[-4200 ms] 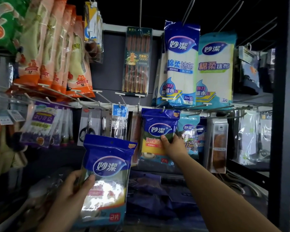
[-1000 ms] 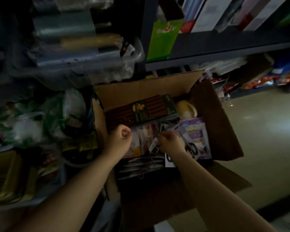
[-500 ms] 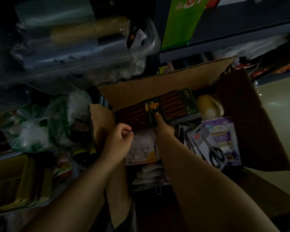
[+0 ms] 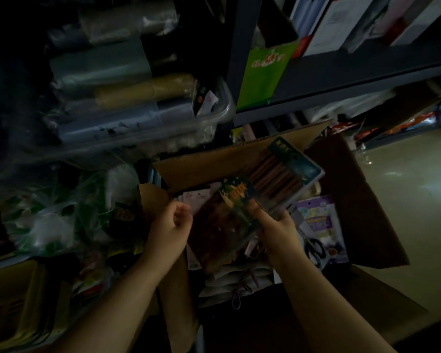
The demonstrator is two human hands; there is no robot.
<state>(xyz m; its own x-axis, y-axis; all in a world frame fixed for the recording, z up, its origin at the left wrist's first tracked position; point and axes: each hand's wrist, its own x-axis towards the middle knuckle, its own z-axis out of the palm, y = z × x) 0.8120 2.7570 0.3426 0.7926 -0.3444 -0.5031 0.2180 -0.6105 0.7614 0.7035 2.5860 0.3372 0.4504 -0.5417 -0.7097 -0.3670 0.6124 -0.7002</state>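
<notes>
Above the open cardboard box [image 4: 201, 166], a chopsticks pack [image 4: 278, 179] is held tilted in the right grip [image 4: 278, 225]. It is pinched at its near edge, with the far end pointing up and away from the grip. The left grip [image 4: 171, 225] is curled closed just left of the pack, apart from it, with nothing seen in it. The step in hand is judged to be lifting the pack out of the box. Next, it must be carried clear of the carded scissors [image 4: 313, 247] lying right of the grip, with the pinch kept firm.
</notes>
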